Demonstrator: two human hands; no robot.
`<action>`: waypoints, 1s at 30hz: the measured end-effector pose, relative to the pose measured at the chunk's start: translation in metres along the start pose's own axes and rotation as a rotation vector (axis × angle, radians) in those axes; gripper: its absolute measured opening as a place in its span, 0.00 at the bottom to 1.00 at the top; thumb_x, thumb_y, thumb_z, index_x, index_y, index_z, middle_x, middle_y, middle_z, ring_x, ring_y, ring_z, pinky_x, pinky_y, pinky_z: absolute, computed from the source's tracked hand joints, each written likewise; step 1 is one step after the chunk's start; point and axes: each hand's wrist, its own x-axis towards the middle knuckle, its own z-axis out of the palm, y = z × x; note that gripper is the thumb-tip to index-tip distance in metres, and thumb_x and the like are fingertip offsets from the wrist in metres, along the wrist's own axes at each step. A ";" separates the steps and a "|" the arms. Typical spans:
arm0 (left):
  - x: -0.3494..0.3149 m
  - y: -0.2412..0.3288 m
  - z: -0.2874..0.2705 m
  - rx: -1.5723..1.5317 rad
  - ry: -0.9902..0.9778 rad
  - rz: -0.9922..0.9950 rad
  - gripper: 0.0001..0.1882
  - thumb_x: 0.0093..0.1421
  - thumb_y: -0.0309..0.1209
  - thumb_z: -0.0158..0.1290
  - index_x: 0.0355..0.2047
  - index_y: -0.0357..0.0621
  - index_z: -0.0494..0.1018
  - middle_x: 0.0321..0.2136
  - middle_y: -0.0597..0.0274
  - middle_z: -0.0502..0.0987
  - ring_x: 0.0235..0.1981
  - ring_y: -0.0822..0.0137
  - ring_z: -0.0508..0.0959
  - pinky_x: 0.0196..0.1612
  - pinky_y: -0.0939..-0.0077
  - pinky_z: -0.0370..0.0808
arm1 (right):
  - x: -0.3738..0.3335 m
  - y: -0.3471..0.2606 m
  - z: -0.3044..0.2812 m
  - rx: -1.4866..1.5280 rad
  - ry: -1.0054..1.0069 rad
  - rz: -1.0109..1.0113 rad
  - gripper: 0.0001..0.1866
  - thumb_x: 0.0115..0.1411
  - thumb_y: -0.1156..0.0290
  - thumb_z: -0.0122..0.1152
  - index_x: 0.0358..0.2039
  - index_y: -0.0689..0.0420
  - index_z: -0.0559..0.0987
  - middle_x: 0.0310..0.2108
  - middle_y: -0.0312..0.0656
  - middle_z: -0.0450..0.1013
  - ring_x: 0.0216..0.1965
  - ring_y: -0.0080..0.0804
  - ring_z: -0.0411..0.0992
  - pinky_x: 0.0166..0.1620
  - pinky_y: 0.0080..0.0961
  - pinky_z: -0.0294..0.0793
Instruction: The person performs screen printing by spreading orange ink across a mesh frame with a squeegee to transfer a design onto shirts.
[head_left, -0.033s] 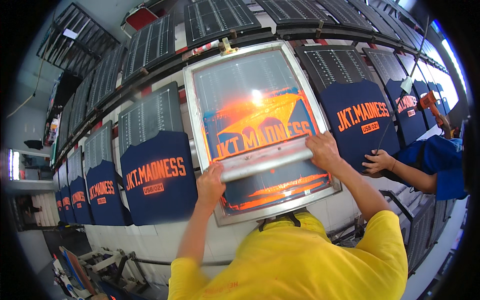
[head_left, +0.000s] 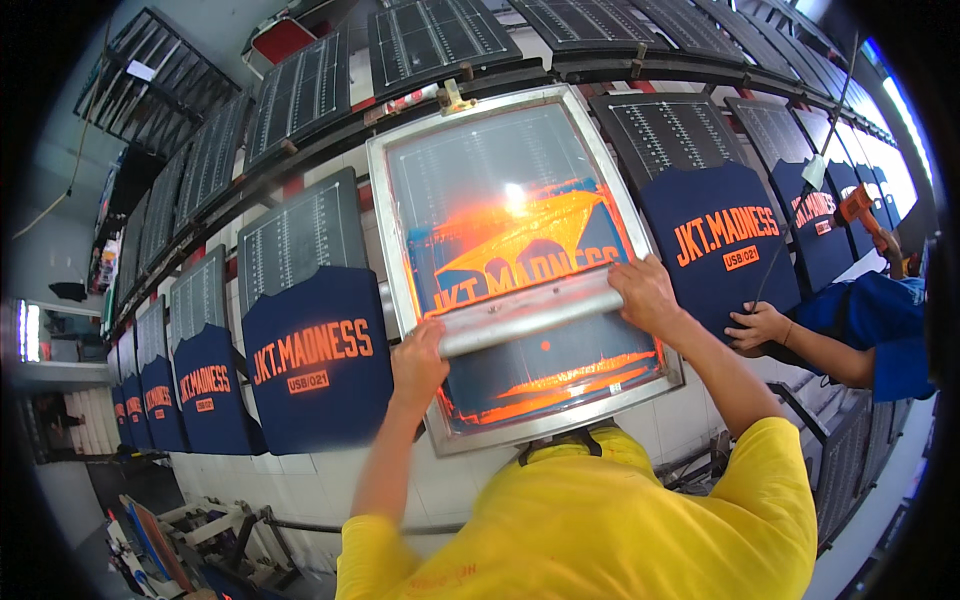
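A silver squeegee (head_left: 530, 312) lies across the mesh of a screen-printing frame (head_left: 650, 385), with a band of orange ink beyond it. Its left end is gripped by my left hand (head_left: 420, 362), fingers curled over the metal. My right hand (head_left: 648, 295) wraps round the right end, slightly farther away. Orange ink (head_left: 590, 213) covers the mesh beyond the blade, and thinner streaks lie along the near edge. Through the mesh I see dark surface with orange lettering partly showing. The squeegee's lower edge is hidden from me.
Dark blue shirts with orange lettering lie on boards to the left (head_left: 315, 400) and right (head_left: 715, 280). A co-worker's hand (head_left: 760, 325) rests near the right shirt. An orange heat gun (head_left: 860, 210) stands beyond it. A metal clamp (head_left: 455, 98) sits at the frame's far edge.
Both my hands and the squeegee have shifted slightly away from me over the mesh. My grip looks the same.
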 end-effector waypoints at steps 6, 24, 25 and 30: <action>0.083 -0.037 0.004 -0.005 -0.026 -0.069 0.15 0.44 0.19 0.55 0.36 0.40 0.79 0.32 0.49 0.81 0.34 0.46 0.81 0.40 0.54 0.78 | 0.089 0.038 -0.003 -0.031 -0.065 0.049 0.11 0.40 0.72 0.71 0.25 0.56 0.79 0.28 0.44 0.78 0.34 0.43 0.76 0.42 0.37 0.69; -0.058 0.063 -0.037 -0.022 -0.151 -0.082 0.21 0.43 0.17 0.54 0.41 0.41 0.77 0.42 0.55 0.80 0.42 0.53 0.80 0.43 0.59 0.80 | -0.090 -0.039 -0.037 0.056 0.055 0.050 0.21 0.30 0.78 0.72 0.31 0.54 0.79 0.34 0.38 0.78 0.38 0.37 0.76 0.42 0.35 0.67; -0.071 0.070 -0.034 -0.038 -0.143 -0.079 0.21 0.43 0.16 0.54 0.41 0.41 0.77 0.43 0.56 0.80 0.43 0.54 0.80 0.43 0.60 0.80 | -0.103 -0.046 -0.038 0.064 0.055 0.054 0.21 0.30 0.78 0.71 0.31 0.55 0.79 0.35 0.38 0.78 0.38 0.36 0.76 0.42 0.35 0.68; -0.105 0.086 -0.021 -0.050 -0.100 -0.072 0.22 0.40 0.14 0.55 0.40 0.38 0.77 0.46 0.56 0.80 0.48 0.57 0.80 0.49 0.65 0.79 | -0.130 -0.056 -0.030 0.125 0.119 0.019 0.18 0.33 0.79 0.66 0.30 0.58 0.77 0.36 0.42 0.77 0.38 0.39 0.76 0.44 0.36 0.70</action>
